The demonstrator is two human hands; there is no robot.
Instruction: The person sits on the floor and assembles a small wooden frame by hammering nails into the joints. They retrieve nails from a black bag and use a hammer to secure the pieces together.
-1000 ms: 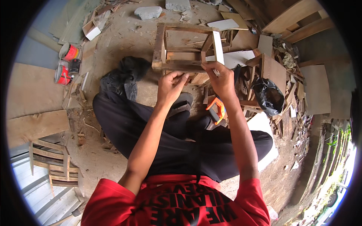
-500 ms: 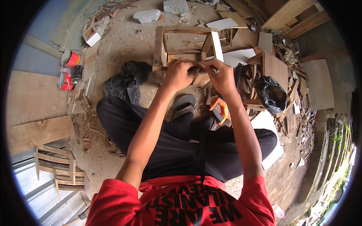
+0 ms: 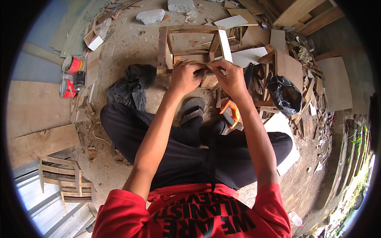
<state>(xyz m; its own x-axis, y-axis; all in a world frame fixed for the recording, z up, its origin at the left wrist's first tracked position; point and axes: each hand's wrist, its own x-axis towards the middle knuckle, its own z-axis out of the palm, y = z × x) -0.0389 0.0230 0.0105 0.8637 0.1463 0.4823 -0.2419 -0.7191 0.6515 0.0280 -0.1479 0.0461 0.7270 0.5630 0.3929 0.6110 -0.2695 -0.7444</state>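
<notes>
Both hands meet at the near side of a small wooden frame, built of square pieces with a pale strip along its right side. My left hand is closed, its fingertips pinched beside those of my right hand. Something small and thin seems to lie between the fingertips, too small to name. The hands partly cover the near rail of the frame. By my right forearm, below the frame, lies a handsaw with an orange handle.
A black plastic bag lies left of the frame, with paint cans farther left. To the right are a wooden box, another black bag and piled wood scraps. Concrete chunks sit at the far side. My crossed legs occupy the near ground.
The view has shifted slightly. My hands stay together at the frame's near side, with the fingers still pinched and only slightly moved.
</notes>
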